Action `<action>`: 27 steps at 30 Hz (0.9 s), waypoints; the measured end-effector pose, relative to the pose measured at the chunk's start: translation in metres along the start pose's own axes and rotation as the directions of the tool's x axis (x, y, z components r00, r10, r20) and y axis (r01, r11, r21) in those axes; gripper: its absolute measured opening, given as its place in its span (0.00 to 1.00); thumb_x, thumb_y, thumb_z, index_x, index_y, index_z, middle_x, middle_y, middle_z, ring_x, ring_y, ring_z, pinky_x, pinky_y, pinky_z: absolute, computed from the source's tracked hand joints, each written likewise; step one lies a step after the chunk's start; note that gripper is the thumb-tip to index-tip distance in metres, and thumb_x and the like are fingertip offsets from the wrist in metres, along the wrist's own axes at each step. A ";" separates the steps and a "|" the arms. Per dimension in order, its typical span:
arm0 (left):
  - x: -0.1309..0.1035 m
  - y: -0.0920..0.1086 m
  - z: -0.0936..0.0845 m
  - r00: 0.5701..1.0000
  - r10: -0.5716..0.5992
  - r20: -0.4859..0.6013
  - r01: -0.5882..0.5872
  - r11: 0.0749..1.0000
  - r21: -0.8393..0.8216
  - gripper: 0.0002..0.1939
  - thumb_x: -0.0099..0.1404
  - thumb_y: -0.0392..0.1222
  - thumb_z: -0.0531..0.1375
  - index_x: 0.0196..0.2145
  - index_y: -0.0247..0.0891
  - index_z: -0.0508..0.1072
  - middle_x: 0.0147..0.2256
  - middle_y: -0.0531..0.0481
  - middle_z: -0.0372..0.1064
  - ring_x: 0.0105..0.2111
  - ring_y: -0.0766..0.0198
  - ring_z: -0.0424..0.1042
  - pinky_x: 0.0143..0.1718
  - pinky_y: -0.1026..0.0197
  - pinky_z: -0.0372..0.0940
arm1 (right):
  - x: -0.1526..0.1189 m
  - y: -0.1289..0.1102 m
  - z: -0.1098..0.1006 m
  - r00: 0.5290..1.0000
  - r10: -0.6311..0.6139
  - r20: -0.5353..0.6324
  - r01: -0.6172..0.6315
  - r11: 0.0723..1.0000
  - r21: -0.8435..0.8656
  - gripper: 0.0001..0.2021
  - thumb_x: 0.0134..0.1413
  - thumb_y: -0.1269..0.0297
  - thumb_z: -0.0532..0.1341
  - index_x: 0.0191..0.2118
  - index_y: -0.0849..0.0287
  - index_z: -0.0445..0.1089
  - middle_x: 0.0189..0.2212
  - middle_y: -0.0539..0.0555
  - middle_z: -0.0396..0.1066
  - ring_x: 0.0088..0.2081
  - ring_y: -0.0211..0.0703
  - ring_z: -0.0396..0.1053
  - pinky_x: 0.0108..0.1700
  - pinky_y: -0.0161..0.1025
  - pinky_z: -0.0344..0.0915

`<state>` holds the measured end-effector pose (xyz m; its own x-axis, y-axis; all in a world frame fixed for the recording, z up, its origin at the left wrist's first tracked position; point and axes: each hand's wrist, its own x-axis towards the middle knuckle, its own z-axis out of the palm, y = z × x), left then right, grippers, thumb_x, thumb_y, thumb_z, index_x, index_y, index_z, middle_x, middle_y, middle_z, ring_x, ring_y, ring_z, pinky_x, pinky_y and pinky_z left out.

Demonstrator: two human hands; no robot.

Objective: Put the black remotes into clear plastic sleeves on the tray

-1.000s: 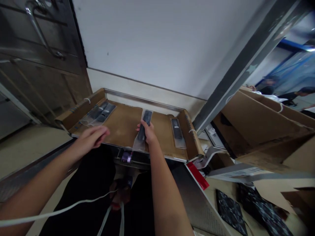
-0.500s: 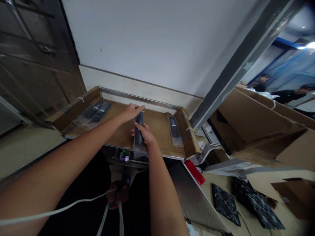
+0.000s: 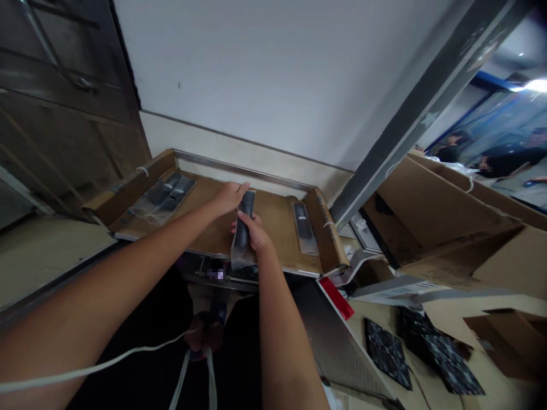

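A long dark item in a clear plastic bag (image 3: 243, 236) is upright in front of me above the cardboard-lined tray (image 3: 205, 228). My right hand (image 3: 253, 229) is wrapped around its middle, thumb on the near face. At the bag's top end, my left hand (image 3: 231, 198) has its fingers closed on the edge; the fingertips are partly hidden. Two similar dark bagged items (image 3: 175, 192) lie at the tray's left side. Another bagged dark item (image 3: 303, 221), with a small pale label, lies near the right side.
Folded cardboard walls, tied with white ties, edge the tray. A white wall (image 3: 256, 85) rises behind it. Right of a grey post (image 3: 401, 119) stands a large open cardboard box (image 3: 448, 210). Dark patterned flat pieces (image 3: 387, 353) lie on the floor. People are in the background.
The bagged item's top has tilted slightly to the right, and its lower end has risen a little. Both hands keep nearly the same places on it.
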<state>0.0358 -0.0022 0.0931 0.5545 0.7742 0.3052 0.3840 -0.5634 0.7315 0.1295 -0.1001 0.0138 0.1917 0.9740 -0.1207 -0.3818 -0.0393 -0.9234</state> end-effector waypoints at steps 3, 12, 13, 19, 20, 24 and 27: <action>0.008 0.005 -0.005 0.995 0.082 -0.058 -0.071 0.984 0.163 0.28 0.72 0.52 0.44 0.17 0.38 0.61 0.16 0.51 0.57 0.21 0.65 0.58 0.26 0.61 0.47 | 0.000 0.001 0.002 1.000 -0.016 -0.016 0.016 1.000 -0.003 0.26 0.34 0.50 0.74 0.37 0.57 0.66 0.23 0.48 0.74 0.22 0.40 0.71 0.23 0.34 0.67; 0.021 0.033 -0.020 0.962 0.258 -0.090 -0.216 0.919 0.330 0.32 0.74 0.54 0.42 0.24 0.34 0.74 0.22 0.44 0.68 0.24 0.62 0.62 0.30 0.59 0.53 | 0.005 0.009 -0.001 0.997 -0.078 0.002 0.078 0.995 -0.065 0.20 0.35 0.55 0.75 0.30 0.57 0.67 0.21 0.46 0.69 0.22 0.37 0.67 0.27 0.35 0.64; 0.022 0.036 -0.022 0.964 0.253 -0.088 -0.207 0.913 0.353 0.33 0.74 0.55 0.42 0.25 0.33 0.74 0.22 0.43 0.68 0.24 0.62 0.62 0.30 0.59 0.53 | 0.005 0.009 -0.001 0.997 -0.074 -0.007 0.074 0.995 -0.069 0.20 0.34 0.55 0.75 0.30 0.57 0.67 0.21 0.46 0.69 0.22 0.37 0.67 0.27 0.34 0.64; 0.024 0.054 -0.034 0.962 0.250 -0.111 -0.176 0.876 0.448 0.32 0.75 0.52 0.42 0.30 0.30 0.77 0.28 0.38 0.71 0.30 0.58 0.68 0.36 0.58 0.58 | 0.006 0.010 0.000 0.996 -0.085 -0.006 0.084 0.993 -0.079 0.22 0.31 0.56 0.76 0.31 0.57 0.67 0.23 0.45 0.69 0.22 0.35 0.65 0.26 0.34 0.62; 0.024 0.056 -0.035 0.964 0.245 -0.108 -0.172 0.875 0.452 0.31 0.74 0.52 0.43 0.30 0.30 0.77 0.29 0.38 0.72 0.31 0.58 0.68 0.37 0.57 0.58 | 0.007 0.011 0.000 0.996 -0.093 -0.006 0.092 0.992 -0.085 0.22 0.31 0.56 0.76 0.31 0.57 0.68 0.23 0.46 0.69 0.23 0.35 0.64 0.27 0.34 0.62; 0.025 0.062 -0.034 0.978 0.210 -0.007 -0.183 0.871 0.456 0.32 0.74 0.55 0.43 0.30 0.30 0.77 0.27 0.38 0.71 0.31 0.58 0.68 0.37 0.58 0.59 | 0.008 0.014 0.000 0.988 -0.144 -0.046 0.137 0.981 -0.138 0.22 0.31 0.56 0.76 0.30 0.58 0.68 0.24 0.46 0.68 0.24 0.35 0.64 0.27 0.34 0.61; 0.025 0.067 -0.034 0.980 0.193 0.049 -0.194 0.873 0.447 0.32 0.73 0.57 0.44 0.29 0.31 0.77 0.26 0.39 0.70 0.31 0.58 0.68 0.37 0.58 0.59 | 0.010 0.016 -0.002 0.983 -0.161 -0.084 0.145 0.975 -0.171 0.22 0.30 0.55 0.76 0.30 0.58 0.68 0.24 0.46 0.68 0.24 0.36 0.64 0.28 0.34 0.61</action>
<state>0.0503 -0.0108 0.1698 0.6534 0.6362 0.4104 0.5578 -0.7710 0.3071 0.1266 -0.0916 -0.0029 0.3257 0.9455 -0.0005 -0.1899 0.0649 -0.9796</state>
